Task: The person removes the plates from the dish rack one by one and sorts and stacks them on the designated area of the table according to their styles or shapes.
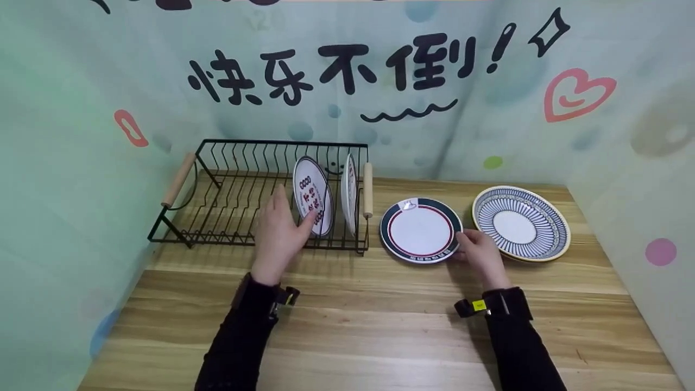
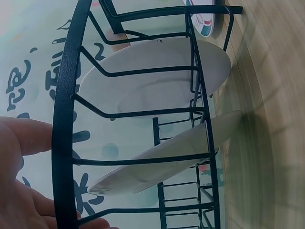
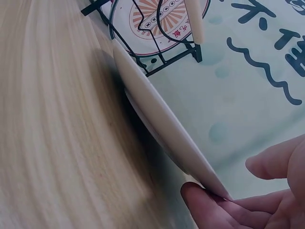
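My right hand grips the right rim of a white plate with a dark green border and a red ring. In the right wrist view, fingertips sit under the plate's rim, and its underside shows above the wood. At the dish rack, my left hand is held with fingers straight and thumb out, beside a white plate with red print that leans in the slots. Another white plate stands nearly edge-on near the rack's right end. Nothing is held in the left hand.
To the right of the green-bordered plate lies a patterned blue-and-white dish. The black wire rack has wooden handles at both ends. A printed cloth hangs behind the wooden table and along its sides.
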A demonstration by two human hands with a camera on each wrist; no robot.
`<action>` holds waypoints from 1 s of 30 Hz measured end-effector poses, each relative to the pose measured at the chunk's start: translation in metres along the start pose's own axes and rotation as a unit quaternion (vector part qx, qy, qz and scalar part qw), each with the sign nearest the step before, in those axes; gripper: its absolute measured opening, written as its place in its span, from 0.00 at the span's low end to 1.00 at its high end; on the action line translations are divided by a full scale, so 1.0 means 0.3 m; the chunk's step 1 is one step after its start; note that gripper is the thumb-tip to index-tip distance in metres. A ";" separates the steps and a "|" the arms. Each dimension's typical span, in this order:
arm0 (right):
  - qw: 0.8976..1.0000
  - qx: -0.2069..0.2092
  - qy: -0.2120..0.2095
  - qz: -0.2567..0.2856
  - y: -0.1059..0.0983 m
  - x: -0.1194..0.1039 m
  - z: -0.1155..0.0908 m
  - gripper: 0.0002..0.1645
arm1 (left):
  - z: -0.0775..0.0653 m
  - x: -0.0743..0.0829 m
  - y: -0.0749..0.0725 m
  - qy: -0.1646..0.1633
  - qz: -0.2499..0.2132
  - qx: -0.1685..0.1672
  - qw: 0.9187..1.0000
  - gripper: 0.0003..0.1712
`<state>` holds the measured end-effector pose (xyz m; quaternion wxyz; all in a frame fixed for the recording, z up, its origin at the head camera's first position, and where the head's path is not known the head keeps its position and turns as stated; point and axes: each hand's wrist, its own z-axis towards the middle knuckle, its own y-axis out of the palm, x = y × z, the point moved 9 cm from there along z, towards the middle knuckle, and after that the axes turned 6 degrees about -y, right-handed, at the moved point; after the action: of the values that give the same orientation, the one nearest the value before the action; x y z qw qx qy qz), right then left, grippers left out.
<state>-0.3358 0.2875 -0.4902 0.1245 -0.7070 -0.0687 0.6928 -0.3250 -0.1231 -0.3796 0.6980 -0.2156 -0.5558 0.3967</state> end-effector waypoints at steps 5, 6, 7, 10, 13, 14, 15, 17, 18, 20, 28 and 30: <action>0.998 0.008 -0.016 -0.066 -0.009 -0.014 -0.001 0.28 | 0.025 0.013 0.000 0.009 0.010 -0.023 1.000 0.53; 0.997 0.011 -0.020 -0.078 -0.012 -0.018 -0.002 0.28 | 0.029 0.014 0.000 0.009 0.011 -0.027 1.000 0.52; 0.995 0.013 -0.024 -0.092 -0.015 -0.022 -0.003 0.28 | 0.033 0.015 -0.001 0.010 0.011 -0.031 0.999 0.52; 0.993 0.017 -0.032 -0.116 -0.019 -0.032 -0.007 0.29 | 0.042 0.016 0.000 0.009 0.016 -0.040 0.999 0.52; 0.990 0.016 -0.040 -0.135 -0.020 -0.039 -0.008 0.28 | 0.051 0.019 0.001 0.007 0.021 -0.048 0.999 0.53; 0.989 0.017 -0.041 -0.141 -0.021 -0.040 -0.008 0.28 | 0.055 0.020 0.002 0.008 0.023 -0.051 0.998 0.53; 0.988 0.017 -0.042 -0.149 -0.022 -0.042 -0.008 0.27 | 0.059 0.023 0.003 0.009 0.024 -0.054 0.998 0.53; 0.986 0.015 -0.045 -0.162 -0.021 -0.043 -0.008 0.27 | 0.066 0.025 0.005 0.009 0.025 -0.062 0.998 0.53; 0.984 0.015 -0.046 -0.169 -0.021 -0.045 -0.009 0.28 | 0.069 0.026 0.006 0.009 0.025 -0.065 0.998 0.53; 0.982 0.014 -0.050 -0.184 -0.022 -0.048 -0.010 0.28 | 0.076 0.027 0.008 0.011 0.023 -0.073 0.997 0.53; 0.972 0.018 -0.060 -0.225 -0.031 -0.054 -0.015 0.30 | 0.101 0.028 0.017 0.017 0.009 -0.085 0.996 0.48; 0.970 0.020 -0.068 -0.234 -0.033 -0.062 -0.016 0.30 | 0.105 0.026 0.019 0.014 0.015 -0.090 0.996 0.49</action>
<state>-0.3309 0.2915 -0.4696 0.2927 -0.6197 -0.2267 0.6921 -0.3560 -0.1179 -0.3699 0.6773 -0.2910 -0.5762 0.3530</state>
